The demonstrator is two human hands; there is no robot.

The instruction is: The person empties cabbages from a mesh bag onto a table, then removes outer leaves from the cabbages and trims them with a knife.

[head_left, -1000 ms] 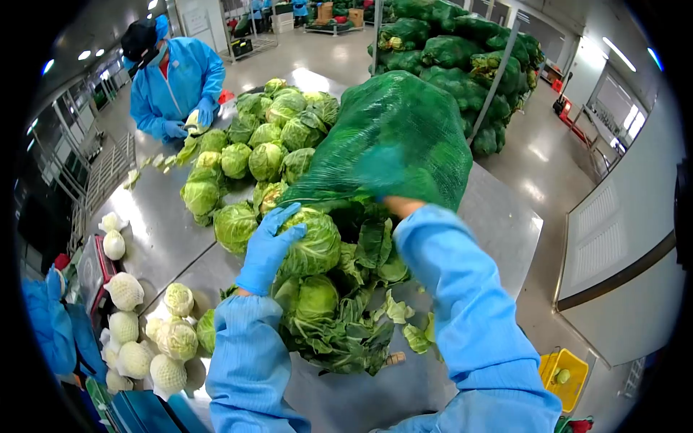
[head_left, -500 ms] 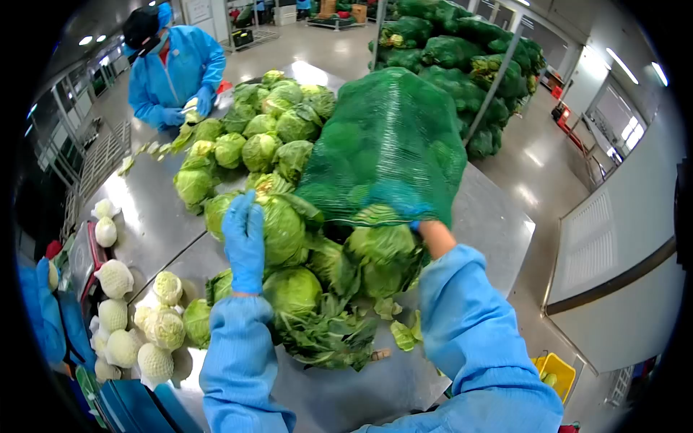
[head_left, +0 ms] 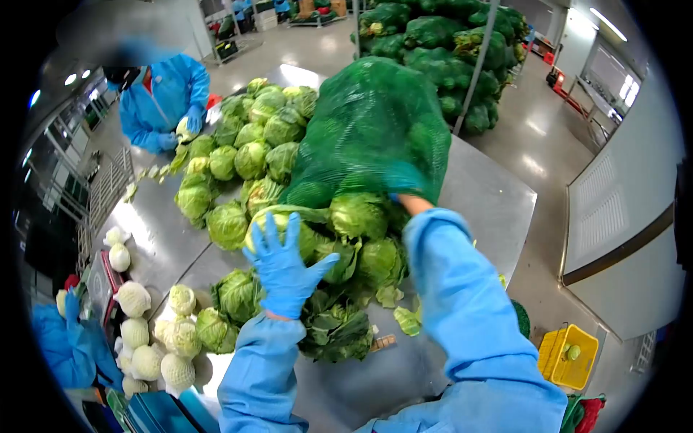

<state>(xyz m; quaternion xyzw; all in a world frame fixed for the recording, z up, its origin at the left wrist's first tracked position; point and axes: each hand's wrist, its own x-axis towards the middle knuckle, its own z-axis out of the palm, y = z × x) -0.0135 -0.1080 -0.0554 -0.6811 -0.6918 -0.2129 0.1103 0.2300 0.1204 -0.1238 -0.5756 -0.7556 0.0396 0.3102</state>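
A large green mesh bag (head_left: 372, 108) full of cabbages lies on the metal table, its mouth facing me. My right hand (head_left: 404, 179), in a blue glove, reaches inside the mouth; its fingers are blurred behind the mesh. A cabbage (head_left: 359, 215) sits at the opening, beside that hand. My left hand (head_left: 283, 263), also gloved in blue, is spread open over the loose cabbages and holds nothing. Just beyond its fingers is a pale green cabbage (head_left: 304, 238). Dark loose leaves (head_left: 336, 332) lie below and to the right of it.
More cabbages (head_left: 253, 159) are heaped left of the bag. Net-wrapped cabbages (head_left: 177, 372) stand at the table's left edge. Across the table a co-worker (head_left: 162, 101) holds a cabbage. Filled mesh bags (head_left: 440, 65) are stacked behind; a yellow crate (head_left: 570, 357) stands at right.
My left hand has come back toward me and spread its fingers. The bag's mouth has shifted, baring more of the cabbage there. My right hand stays inside the bag. The view has shifted too.
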